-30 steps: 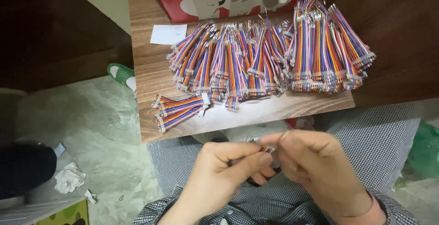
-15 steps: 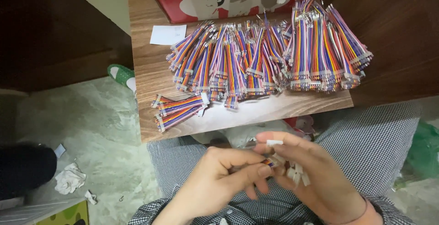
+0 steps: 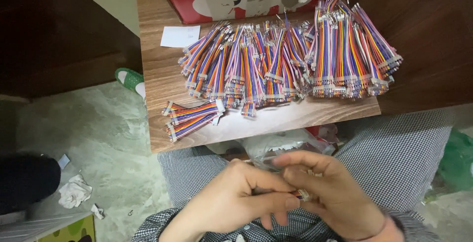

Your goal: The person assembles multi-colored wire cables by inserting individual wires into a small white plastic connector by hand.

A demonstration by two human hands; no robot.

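While both hands, left (image 3: 231,200) & right (image 3: 332,197), pinch a small connector (image 3: 301,194), table edge (image 3: 266,136) sits well apart.

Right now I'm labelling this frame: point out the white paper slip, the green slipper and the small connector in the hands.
white paper slip (image 3: 180,35), head view, its middle.
green slipper (image 3: 129,78), head view, its top.
small connector (image 3: 301,194), head view, its pale end between fingertips.

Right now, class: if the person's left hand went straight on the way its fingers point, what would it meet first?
The left hand points rightward at the right hand, already touching it around a small connector pinched between both hands. So it meets the right hand's fingers first.
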